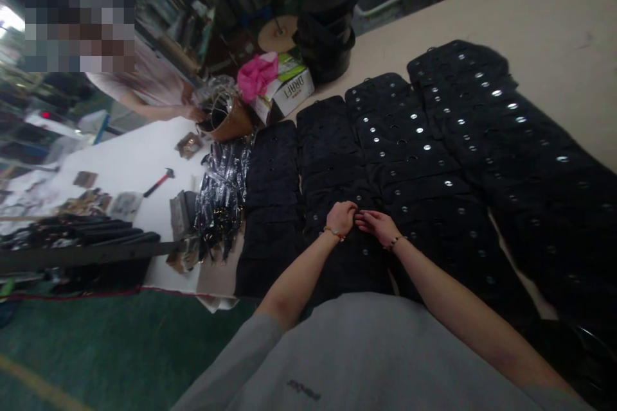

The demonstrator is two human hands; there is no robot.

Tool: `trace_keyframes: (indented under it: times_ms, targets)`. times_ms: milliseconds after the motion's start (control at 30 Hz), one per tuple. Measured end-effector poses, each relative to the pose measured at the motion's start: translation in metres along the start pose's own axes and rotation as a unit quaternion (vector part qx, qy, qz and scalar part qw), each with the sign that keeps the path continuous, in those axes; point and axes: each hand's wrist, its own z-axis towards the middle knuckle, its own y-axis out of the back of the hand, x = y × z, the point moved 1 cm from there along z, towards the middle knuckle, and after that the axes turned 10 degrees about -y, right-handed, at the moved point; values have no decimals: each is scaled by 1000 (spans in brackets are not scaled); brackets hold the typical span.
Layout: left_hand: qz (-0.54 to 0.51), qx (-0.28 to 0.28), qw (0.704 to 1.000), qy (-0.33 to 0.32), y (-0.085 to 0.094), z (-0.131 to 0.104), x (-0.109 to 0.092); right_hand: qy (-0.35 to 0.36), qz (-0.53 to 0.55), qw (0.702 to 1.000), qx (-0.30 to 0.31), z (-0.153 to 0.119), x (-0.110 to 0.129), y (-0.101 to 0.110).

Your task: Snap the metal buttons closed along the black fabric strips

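Black fabric row: the second row [330, 154] from the left lay flat on the table [544, 19], directly beneath the fingertips of both hands.
Left hand: [341, 217] curled, its fingers bent inward close to the other hand's; whether they pinched anything could not be told.
Right hand: [380, 226] partly open, fingertips just beside the left's; any hold was too small to tell.
Metal rings: [365, 252] dotted the cloth around the fingers.
Strap bundle: [222, 186] well left of both hands.
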Motion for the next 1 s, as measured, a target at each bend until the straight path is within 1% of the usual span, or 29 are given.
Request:
trace_keyframes:
  times_ms: [100,200,300,367,500,667,800,933,1000]
  targets:
    - [4,-33,999,21,21,3,25,5,-6,1000,7,1,0,2]
    - [-4,-59,994,88,44,6,57,8,-11,1000,-3,1,-1,0]
    - [-19,-56,986,159,58,7,81,13,-15,999,-25,0,-1,-3]
    - [-21,-44,983,177,63,8,90,14,-18,999,-33,0,-1,-5]
    - [-22,-20,985,172,63,9,93,5,-23,999,-31,-1,-1,-7]
    - [-33,10,991,129,56,18,87,6,-23,999,-29,0,-1,-6]
    - [-5,31,993,116,49,25,82,-10,-16,999,-29,-3,1,-6]
    - [18,25,991,131,46,28,82,-23,-3,1000,-21,-5,4,-6]
    - [21,25,992,121,46,28,83,-23,-2,1000,-19,-5,4,-6]
